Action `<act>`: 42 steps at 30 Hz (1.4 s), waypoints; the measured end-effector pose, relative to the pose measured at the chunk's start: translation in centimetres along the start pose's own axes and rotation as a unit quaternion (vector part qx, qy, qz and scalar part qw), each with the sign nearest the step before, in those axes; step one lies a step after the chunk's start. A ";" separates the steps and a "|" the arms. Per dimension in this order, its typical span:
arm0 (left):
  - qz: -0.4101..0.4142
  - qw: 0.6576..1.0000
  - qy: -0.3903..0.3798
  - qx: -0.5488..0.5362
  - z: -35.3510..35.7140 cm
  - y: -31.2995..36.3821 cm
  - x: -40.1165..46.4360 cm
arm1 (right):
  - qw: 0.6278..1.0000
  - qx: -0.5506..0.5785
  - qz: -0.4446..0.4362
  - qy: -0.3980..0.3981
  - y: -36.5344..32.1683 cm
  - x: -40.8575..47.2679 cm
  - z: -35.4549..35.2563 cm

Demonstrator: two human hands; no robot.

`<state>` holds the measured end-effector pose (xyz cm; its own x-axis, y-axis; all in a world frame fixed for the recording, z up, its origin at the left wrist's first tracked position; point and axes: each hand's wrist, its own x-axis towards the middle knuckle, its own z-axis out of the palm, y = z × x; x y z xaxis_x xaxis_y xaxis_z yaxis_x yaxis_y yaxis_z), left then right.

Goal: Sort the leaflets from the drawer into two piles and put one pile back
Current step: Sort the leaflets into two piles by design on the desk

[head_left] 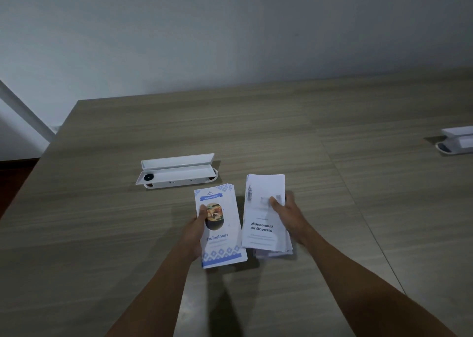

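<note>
Head view: blue pile (221, 228) is gripped by left hand (195, 230), white pile (266, 212) by right hand (288, 215). Long axes run six-to-twelve o'clock, side by side; drawer unseen.

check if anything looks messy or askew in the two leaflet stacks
Slightly. The plain white stack in the right hand is fanned, lower sheets jutting out at its near end. The blue-patterned stack in the left hand looks squarer.
</note>
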<state>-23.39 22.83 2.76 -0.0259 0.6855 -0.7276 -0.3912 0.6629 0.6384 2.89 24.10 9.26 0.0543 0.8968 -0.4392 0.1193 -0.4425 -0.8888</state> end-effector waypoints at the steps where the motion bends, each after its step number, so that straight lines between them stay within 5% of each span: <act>1: -0.006 1.000 -0.001 0.004 -0.5 0.1 0.2 | 1.000 0.003 0.003 0.003 0.1 0.5 -0.2; 21: -0.015 0.999 -0.038 -0.024 -2.9 -0.3 0.4 | 0.990 -0.139 -0.028 -0.014 3.4 5.5 -1.5; 42: -0.028 0.998 -0.041 -0.025 -1.9 -0.5 -0.2 | 0.934 -0.333 -0.029 0.129 5.4 6.2 0.4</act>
<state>-24.91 21.81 2.13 0.0724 0.6715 -0.7375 -0.4351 0.6866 0.5825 3.52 27.22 1.67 0.2548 0.9283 -0.2709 0.7148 -0.3695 -0.5938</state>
